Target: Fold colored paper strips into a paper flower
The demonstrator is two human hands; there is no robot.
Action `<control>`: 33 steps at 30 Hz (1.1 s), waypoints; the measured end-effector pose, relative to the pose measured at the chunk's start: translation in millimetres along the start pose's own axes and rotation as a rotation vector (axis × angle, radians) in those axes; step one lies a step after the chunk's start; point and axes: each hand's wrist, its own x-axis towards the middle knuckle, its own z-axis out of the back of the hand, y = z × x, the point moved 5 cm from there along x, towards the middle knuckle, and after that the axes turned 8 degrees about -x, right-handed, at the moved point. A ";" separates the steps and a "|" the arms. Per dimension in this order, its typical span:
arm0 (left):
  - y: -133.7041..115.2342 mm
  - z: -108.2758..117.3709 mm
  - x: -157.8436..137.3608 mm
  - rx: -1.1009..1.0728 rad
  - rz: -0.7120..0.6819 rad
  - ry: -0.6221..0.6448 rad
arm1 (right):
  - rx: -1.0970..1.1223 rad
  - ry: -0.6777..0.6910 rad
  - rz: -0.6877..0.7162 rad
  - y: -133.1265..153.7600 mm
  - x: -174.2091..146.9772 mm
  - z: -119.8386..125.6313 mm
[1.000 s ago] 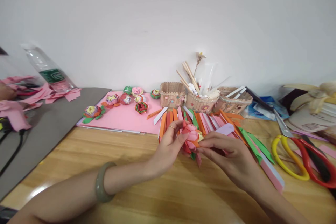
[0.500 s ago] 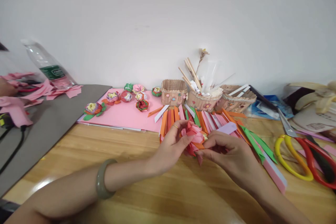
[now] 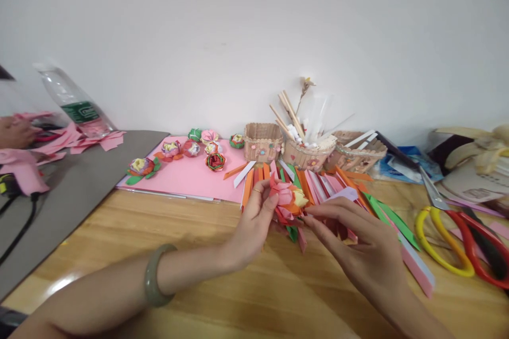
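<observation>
A paper flower point(image 3: 290, 198) with pink and orange outer petals, a pale yellow middle and a few green bits beneath is held over the table. My left hand point(image 3: 254, 217) has its thumb and fingers closed round the flower's left side. From the right, my right hand point(image 3: 358, 243) pinches at the flower's lower edge with thumb and index fingertips; the exact bit between them is too small to make out. Behind and under the flower lie folded paper strips point(image 3: 254, 185) in orange, pink, green and white.
Finished paper flowers point(image 3: 214, 161) stand on a pink sheet point(image 3: 178, 177). Craft-stick baskets point(image 3: 262, 143) line the wall. Scissors point(image 3: 437, 196) with yellow and red handles lie right. At left are a pink glue gun point(image 3: 24, 169), a plastic bottle point(image 3: 81, 108) and another person's hand point(image 3: 16, 132).
The flower has turned so its yellow middle now shows towards the right. My right fingers have shifted slightly along its edge and are straighter. The other person's hand has come further into view.
</observation>
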 end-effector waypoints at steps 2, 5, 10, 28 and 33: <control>0.8 -1.0 -1.1 -0.009 0.008 0.022 | -0.046 -0.041 0.046 4.1 -0.4 1.2; 0.2 -4.4 -3.5 -0.012 0.018 0.070 | -0.047 0.000 0.039 4.6 1.8 -1.0; -3.2 -7.6 -5.4 -0.017 -0.015 0.091 | -0.016 0.065 -0.016 -0.8 2.4 -4.2; 2.5 -0.8 -0.6 -0.254 0.001 -0.022 | -0.185 -0.061 0.322 15.2 -13.9 -6.7; -0.5 -4.1 -1.0 -0.316 0.057 -0.049 | -0.100 -0.035 0.257 16.6 -8.1 -3.3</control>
